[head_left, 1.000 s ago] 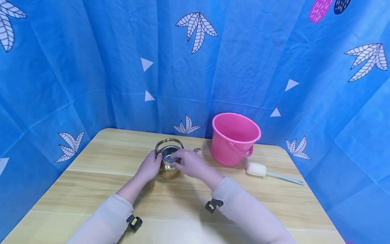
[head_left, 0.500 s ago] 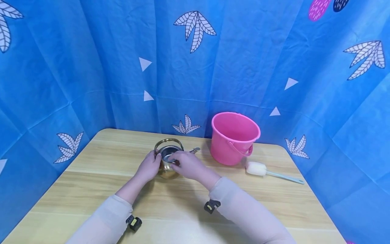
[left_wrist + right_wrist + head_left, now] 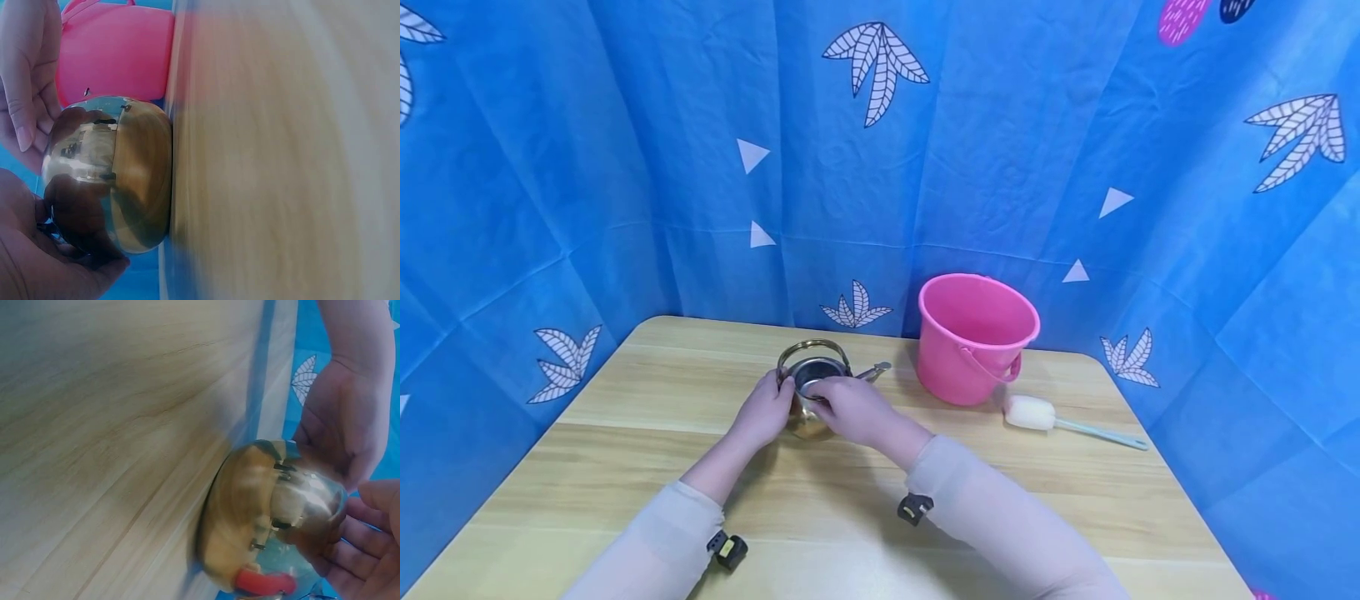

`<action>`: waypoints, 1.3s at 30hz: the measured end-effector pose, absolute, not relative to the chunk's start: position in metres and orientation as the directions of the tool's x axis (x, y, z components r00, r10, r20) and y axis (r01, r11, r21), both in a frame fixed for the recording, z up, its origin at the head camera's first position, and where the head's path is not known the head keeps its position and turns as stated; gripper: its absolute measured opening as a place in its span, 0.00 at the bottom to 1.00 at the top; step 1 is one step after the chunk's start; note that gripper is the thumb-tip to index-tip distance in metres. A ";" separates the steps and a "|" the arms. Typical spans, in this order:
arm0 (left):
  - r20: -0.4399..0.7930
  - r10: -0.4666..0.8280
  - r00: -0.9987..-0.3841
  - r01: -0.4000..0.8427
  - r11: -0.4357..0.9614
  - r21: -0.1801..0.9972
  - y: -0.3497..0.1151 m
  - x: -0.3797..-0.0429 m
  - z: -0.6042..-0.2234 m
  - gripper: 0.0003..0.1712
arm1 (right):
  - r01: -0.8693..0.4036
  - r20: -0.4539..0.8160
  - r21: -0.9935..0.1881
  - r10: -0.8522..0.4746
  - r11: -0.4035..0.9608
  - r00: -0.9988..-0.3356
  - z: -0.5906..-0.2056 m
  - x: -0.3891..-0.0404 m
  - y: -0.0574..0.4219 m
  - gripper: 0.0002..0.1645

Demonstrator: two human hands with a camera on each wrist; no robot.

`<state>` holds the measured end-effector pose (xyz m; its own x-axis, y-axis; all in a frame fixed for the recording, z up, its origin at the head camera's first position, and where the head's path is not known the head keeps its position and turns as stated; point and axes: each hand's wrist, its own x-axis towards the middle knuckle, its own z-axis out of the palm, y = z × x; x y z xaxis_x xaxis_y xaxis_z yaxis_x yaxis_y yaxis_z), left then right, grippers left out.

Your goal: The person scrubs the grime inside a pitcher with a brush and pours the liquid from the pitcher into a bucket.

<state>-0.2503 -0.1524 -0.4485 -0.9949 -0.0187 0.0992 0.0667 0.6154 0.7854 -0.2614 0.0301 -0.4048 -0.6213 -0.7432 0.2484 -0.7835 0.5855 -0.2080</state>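
- The golden kettle stands upright on the desk, between the left hand and right hand, its spout angled right toward the pink bucket.
- The left hand grips its side below the handle.
- The right hand reaches over the mouth; whether its fingers pinch anything is hidden.

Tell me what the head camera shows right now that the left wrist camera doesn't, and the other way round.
Only the head view shows the brush with its white head and pale blue handle, the pale sleeves, and the open mouth of the brass-coloured kettle.

Only the left wrist view shows the palm side of the right hand and sharp, close-up reflections on the kettle's shiny side.

Both show the kettle, both hands, the pink bucket, the wooden table and the blue cloth.
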 end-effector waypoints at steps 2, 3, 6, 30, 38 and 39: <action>0.106 -0.015 -0.994 0.074 0.616 0.785 -0.153 -0.250 -0.449 0.26 | -0.785 0.251 -0.193 -0.744 0.589 -0.619 -0.406 -0.262 0.029 0.11; 0.108 -0.015 -0.994 0.076 0.615 0.785 -0.153 -0.251 -0.449 0.27 | -0.786 0.251 -0.186 -0.745 0.589 -0.618 -0.407 -0.263 0.028 0.11; 0.109 -0.014 -0.994 0.077 0.614 0.785 -0.153 -0.252 -0.450 0.28 | -0.787 0.248 -0.158 -0.748 0.596 -0.616 -0.408 -0.264 0.027 0.10; 0.094 -0.015 -0.995 0.065 0.619 0.783 -0.154 -0.255 -0.451 0.31 | -0.801 0.140 -0.071 -0.790 0.594 -0.597 -0.406 -0.277 0.018 0.15; 0.103 -0.008 -0.995 0.075 0.630 0.773 -0.153 -0.257 -0.452 0.32 | -0.790 0.128 -0.039 -0.781 0.612 -0.612 -0.408 -0.278 0.018 0.16; 0.100 -0.006 -0.995 0.074 0.631 0.772 -0.153 -0.256 -0.452 0.32 | -0.791 0.126 -0.039 -0.782 0.611 -0.610 -0.408 -0.278 0.018 0.16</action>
<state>-0.2565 -0.1529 -0.4519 -0.9949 -0.0062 0.1003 0.0739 0.6312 0.7721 -0.2784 0.0181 -0.4082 -0.6102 -0.7821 0.1261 -0.7909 0.6108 -0.0390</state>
